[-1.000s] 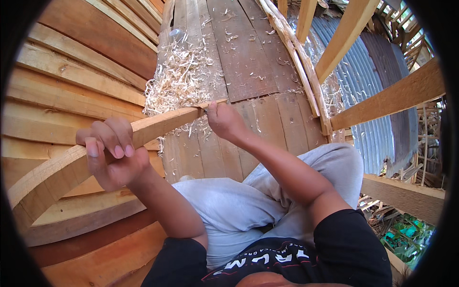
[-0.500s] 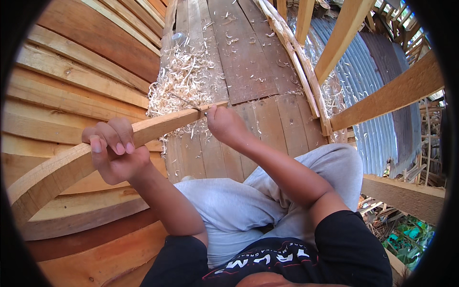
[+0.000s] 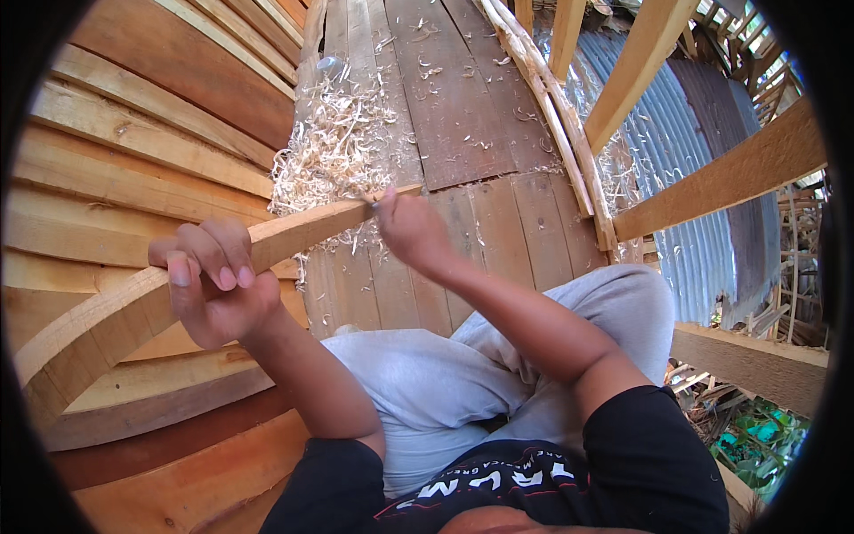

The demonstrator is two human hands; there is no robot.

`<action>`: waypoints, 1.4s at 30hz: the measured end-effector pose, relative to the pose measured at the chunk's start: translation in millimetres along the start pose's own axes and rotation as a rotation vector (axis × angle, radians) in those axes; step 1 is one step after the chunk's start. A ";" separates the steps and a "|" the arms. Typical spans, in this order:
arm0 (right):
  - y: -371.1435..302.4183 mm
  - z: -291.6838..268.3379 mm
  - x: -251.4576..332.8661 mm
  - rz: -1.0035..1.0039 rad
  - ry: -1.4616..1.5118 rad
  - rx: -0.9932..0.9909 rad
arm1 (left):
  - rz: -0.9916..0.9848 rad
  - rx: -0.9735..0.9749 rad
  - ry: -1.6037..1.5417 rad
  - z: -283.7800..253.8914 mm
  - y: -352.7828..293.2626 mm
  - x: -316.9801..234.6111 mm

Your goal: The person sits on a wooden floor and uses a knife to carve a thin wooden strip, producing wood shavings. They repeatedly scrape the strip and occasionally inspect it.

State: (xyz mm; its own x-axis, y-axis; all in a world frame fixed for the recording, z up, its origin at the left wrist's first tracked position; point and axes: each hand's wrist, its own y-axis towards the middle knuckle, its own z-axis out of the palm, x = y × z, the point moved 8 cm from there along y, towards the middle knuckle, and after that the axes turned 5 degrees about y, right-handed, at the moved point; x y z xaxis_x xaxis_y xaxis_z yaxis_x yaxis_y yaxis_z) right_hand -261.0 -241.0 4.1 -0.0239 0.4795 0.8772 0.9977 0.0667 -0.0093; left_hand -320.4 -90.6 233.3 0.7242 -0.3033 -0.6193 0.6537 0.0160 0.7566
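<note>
A long squared length of wood (image 3: 302, 230) slants from the lower left up to the middle of the view. My left hand (image 3: 213, 280) is closed around it, thumb and fingertips showing on the near side. At the wood's far end, my right hand (image 3: 411, 230) is a closed fist. It grips a thin dark bladed tool (image 3: 370, 202) that meets the wood there. Motion blurs the tool, and the fist hides its handle, so its exact kind cannot be told. Curled wood shavings (image 3: 329, 151) lie in a pile on the floor just beyond.
Stacked boards (image 3: 133, 169) rise close on my left. Plank flooring (image 3: 463, 133) stretches ahead, with a small clear cup (image 3: 330, 68) beside the shavings. On my right stand wooden posts and rails (image 3: 712, 182), with corrugated metal sheeting (image 3: 676, 214) behind them. My crossed legs (image 3: 427, 374) are below the wood.
My right hand has shifted slightly left along the wood, and the tool, which showed as a long thin strip across it, is now blurred. My left hand keeps its hold, almost unmoved.
</note>
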 end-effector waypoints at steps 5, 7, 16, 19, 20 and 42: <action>-0.5 5.3 -8.4 0.150 0.027 0.009 | 0.014 0.038 -0.009 -3.6 3.7 0.0; -11.6 -5.8 37.0 0.050 -0.040 0.102 | 0.012 0.006 0.020 -11.5 1.1 -2.7; -9.2 -3.6 20.8 0.072 -0.033 0.041 | -0.004 -0.062 0.053 -16.7 1.1 -3.9; -15.1 -2.2 24.9 0.032 -0.077 0.079 | -0.032 -0.058 0.036 -16.1 -0.8 -0.6; 0.0 -1.9 -17.4 0.044 -0.065 -0.004 | -0.031 -0.031 0.003 -3.9 5.0 1.9; 10.8 1.4 -50.8 0.193 0.044 -0.043 | 0.014 -0.039 0.008 0.5 3.6 3.2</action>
State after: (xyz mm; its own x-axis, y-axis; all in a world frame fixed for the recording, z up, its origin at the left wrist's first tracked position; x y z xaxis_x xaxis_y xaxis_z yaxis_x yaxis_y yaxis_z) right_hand -249.2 -263.4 -41.2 0.1702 0.4407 0.8814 0.9853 -0.0604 -0.1600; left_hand -315.8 -92.0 234.1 0.7351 -0.2953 -0.6102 0.6512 0.0572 0.7568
